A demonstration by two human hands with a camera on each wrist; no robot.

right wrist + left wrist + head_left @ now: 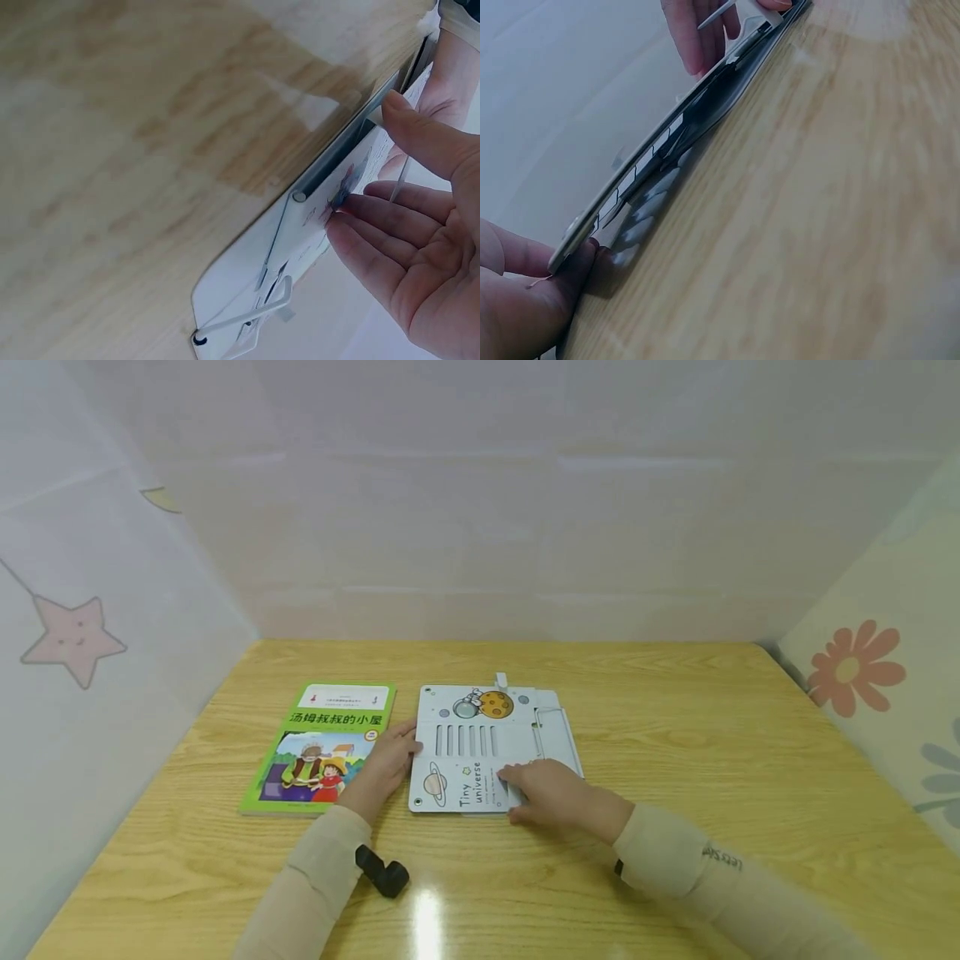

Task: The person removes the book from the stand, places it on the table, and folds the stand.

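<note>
A white book stand (517,739) printed with planets and "Tiny universe" lies nearly flat on the table. My left hand (390,762) grips its left edge; in the left wrist view, the thumb and fingers (532,300) of that hand close round the panel's corner. At the lower right of the stand is my right hand (558,793), its thumb against a small white tab (375,116) and its fingertips on the printed face. A bent wire arm (262,307) shows at the stand's far end in the right wrist view.
Left of the stand, a green-bordered picture book (322,752) lies on the wooden table (675,727), partly behind my left hand. Pale cloth walls (480,527) enclose the back and both sides.
</note>
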